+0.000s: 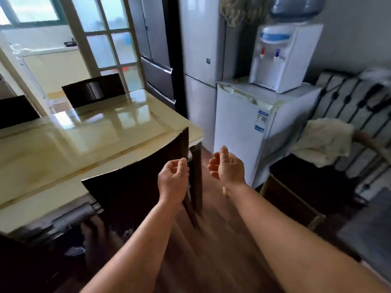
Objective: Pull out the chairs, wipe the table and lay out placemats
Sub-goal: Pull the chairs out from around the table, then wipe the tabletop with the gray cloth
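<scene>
The stone-like table top is looking smooth and shiny, the dark wooden chair back is shining a little, and the cream cloth is looking soft and crumpled.

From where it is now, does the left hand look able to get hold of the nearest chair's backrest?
Probably yes: the left hand hovers right at the chair backrest edge, fingers loosely curled, nothing between them.

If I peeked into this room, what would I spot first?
Two bare arms reach out in the middle, the left hand by the dark chair back and the right hand loose in the air. To the left shines a glossy cream table. A white water dispenser sits on a small white fridge at the right.
</scene>
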### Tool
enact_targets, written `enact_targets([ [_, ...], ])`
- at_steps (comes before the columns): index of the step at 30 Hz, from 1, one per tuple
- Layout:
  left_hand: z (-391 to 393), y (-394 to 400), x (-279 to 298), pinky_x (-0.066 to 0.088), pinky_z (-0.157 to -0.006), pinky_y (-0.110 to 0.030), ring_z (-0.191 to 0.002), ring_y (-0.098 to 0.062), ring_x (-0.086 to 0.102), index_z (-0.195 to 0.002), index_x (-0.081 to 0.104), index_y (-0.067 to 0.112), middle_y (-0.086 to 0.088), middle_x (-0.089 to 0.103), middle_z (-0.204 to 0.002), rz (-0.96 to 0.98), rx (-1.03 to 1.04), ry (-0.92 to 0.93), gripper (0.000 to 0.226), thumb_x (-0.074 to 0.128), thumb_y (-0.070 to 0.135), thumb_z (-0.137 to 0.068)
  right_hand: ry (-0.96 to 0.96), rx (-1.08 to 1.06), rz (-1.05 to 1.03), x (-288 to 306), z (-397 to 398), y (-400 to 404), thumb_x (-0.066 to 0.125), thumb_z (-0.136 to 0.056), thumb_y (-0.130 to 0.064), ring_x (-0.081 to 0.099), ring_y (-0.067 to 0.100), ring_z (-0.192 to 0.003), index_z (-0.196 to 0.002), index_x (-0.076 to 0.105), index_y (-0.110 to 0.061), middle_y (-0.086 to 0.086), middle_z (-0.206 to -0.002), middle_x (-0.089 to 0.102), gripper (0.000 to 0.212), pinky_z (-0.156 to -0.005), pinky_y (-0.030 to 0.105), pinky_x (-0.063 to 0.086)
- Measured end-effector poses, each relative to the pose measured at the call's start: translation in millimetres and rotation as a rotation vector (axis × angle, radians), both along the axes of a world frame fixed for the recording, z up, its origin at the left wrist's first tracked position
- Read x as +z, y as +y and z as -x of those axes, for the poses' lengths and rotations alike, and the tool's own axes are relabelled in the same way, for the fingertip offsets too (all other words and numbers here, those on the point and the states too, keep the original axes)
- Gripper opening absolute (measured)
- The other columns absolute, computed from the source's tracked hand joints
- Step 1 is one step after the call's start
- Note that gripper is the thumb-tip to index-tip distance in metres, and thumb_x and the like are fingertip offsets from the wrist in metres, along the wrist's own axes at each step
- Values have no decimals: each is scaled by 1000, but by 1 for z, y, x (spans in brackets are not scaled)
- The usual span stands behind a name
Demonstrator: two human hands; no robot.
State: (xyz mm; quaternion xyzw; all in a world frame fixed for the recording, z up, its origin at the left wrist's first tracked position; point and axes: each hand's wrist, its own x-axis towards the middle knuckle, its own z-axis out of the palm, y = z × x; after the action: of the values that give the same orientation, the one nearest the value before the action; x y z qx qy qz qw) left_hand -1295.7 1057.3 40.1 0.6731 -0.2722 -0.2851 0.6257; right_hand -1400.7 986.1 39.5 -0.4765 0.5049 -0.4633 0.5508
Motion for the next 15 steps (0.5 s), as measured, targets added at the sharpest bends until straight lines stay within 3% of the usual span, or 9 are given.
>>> enact_targets([
  [7, 154, -32, 11, 49, -63, -23, -70, -17, 62, -91, 66, 8, -6, 67, -77, 18, -354, 119, 21, 55, 26, -93, -1, -293, -12, 6, 154, 6, 36, -100, -39, 64, 12, -60, -79, 61, -14, 6, -73, 67, 41, -54, 25, 51],
  [12, 251, -67, 8, 52, -72, -34, -70, -19, 64, -73, 66, 17, -4, 68, -72, -43, -538, 53, 24, 56, 29, -91, -74, -473, -52, 0, 248, -7, 40, -98, -39, 62, 15, -70, -86, 64, -13, 6, -77, 67, 38, -61, 28, 49],
  [15, 315, -97, 1, 55, -79, -42, -76, -20, 67, -74, 68, 22, -3, 71, -76, -90, -663, -52, 25, 55, 35, -90, -88, -567, -77, -8, 312, -24, 41, -98, -38, 61, 14, -69, -90, 65, -11, 3, -75, 66, 37, -65, 30, 49],
])
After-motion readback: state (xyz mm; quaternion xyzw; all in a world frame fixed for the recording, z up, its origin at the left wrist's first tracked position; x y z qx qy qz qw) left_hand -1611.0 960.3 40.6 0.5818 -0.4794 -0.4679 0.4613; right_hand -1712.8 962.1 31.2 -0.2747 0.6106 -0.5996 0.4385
